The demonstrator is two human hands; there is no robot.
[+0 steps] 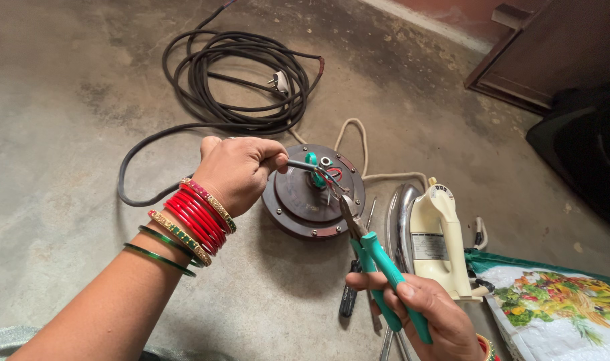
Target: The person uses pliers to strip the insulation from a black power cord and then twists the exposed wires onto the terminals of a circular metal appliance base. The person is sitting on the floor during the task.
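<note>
From the head view, the left hand [237, 172] pinches a grey wire [303, 165] above the round brown motor [313, 194] lying mid-floor. The right hand [431, 317] grips green-handled pliers [378, 264], whose tips meet the wire's stripped ends. A cream iron [435, 237] lies just right of the motor, a black cable coil [238, 77] beyond it, and a screwdriver [350, 294] near the pliers.

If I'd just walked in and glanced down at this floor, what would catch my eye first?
Probably the left hand, its wrist stacked with red bangles, pinching a wire over a round brown motor at centre. Below it, the right hand aims green-handled pliers at the wiring. A coiled black cable lies behind, a cream iron at right.
</note>
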